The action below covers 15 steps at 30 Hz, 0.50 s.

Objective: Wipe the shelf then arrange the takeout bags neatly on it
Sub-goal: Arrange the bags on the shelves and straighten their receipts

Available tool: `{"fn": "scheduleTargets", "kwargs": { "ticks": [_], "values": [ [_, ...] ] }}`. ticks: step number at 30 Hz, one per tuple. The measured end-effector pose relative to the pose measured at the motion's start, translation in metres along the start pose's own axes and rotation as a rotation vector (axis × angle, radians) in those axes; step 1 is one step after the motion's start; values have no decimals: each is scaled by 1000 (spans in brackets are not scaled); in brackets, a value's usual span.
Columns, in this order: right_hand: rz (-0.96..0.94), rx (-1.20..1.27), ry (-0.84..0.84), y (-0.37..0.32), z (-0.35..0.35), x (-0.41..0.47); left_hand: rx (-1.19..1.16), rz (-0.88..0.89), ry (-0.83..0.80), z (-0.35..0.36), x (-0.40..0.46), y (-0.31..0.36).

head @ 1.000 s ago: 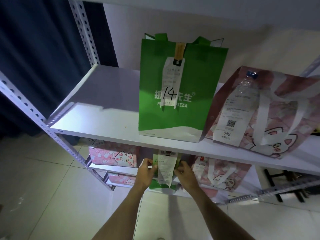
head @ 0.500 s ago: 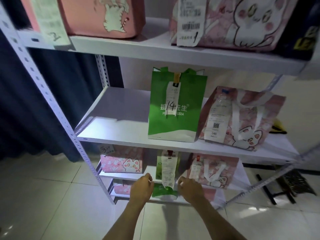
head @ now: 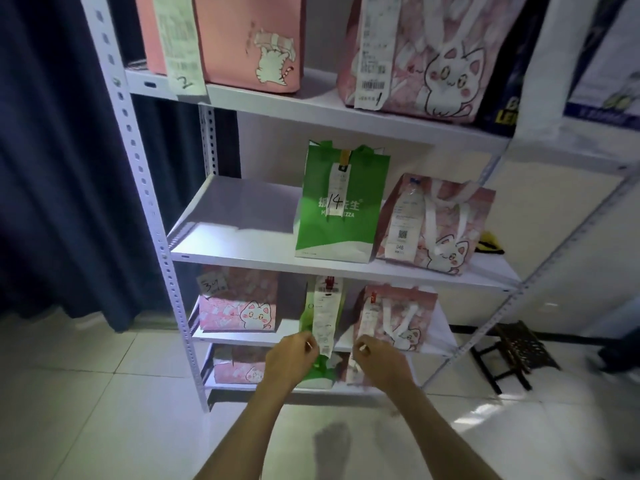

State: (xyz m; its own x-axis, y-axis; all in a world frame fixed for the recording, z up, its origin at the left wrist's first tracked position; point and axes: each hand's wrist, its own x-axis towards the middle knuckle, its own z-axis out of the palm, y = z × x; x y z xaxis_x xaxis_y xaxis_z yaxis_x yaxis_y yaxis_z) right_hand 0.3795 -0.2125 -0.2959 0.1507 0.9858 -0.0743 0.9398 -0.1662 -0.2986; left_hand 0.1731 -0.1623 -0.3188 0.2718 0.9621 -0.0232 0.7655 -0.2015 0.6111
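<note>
Green fabric with a white base, the small takeout bag [head: 317, 341] stands on the third shelf [head: 221, 336] down, between two pink cat-print bags, with a long paper receipt [head: 325, 313] hanging down its front from a red clip at the top. It looks light and soft-sided, the sort of cloth that folds and slumps if squeezed in the middle, so the sensible hold is low on both side edges or under the stiffer base, leaving the receipt alone since thin paper tears easily. The left hand [head: 291, 358] sits at the bag's left edge with fingers curled, and the right hand [head: 379, 362] hovers just beside its right side, also curled; whether either one is actually pinching cloth or has let go I cannot tell, as the knuckles hide the fingertips. Above, a taller green bag [head: 341, 202] marked 14 stands upright next to a leaning pink bag [head: 440, 226], with bare white shelf to their left, and more pink bags fill the top and bottom levels
</note>
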Motion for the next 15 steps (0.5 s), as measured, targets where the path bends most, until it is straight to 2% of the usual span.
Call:
{"fn": "scheduleTargets", "kwargs": {
  "ticks": [7, 15],
  "values": [
    [14, 53, 109, 16, -44, -18, -121, 78, 19, -8, -1, 62],
    [31, 154, 140, 82, -74, 2, -122, 84, 47, 6, 32, 125]
  ]
}}
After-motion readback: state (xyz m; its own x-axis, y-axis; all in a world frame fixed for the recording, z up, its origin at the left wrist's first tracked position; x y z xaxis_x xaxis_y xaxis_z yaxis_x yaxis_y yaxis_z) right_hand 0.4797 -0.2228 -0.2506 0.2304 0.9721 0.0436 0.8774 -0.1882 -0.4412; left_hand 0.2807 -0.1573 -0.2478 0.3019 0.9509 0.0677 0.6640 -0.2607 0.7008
